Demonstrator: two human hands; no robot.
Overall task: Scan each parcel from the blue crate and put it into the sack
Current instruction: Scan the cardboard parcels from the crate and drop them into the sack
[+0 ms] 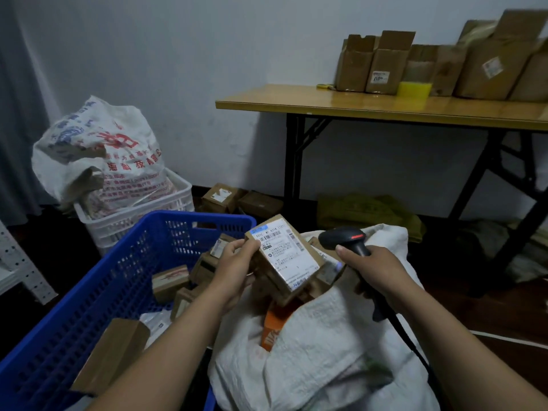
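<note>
A person's left hand (237,269) grips a small cardboard parcel (286,259) by its left edge, thumb on top and fingers curled beneath, holding it label-up and tilted above the open mouth of a white woven sack (320,360). The right hand (375,269) is wrapped around the handle of a black barcode scanner (345,236), whose head sits just beside the parcel's upper right corner. To the left stands the blue crate (98,295), with more cardboard parcels (170,281) lying inside. The likeliest fault from here seems to be a missed read. The scanner looks close to the label and at a shallow angle, and the left thumb rests near the printed barcode (271,237), so it could cover part of it. Glare from the glossy label may also defeat the reader. Because the parcel hangs directly over the sack on a one-sided grip, a slip would probably drop it in unscanned among those already there. The scanner's cord (406,336) trails over the sack and could snag.
</note>
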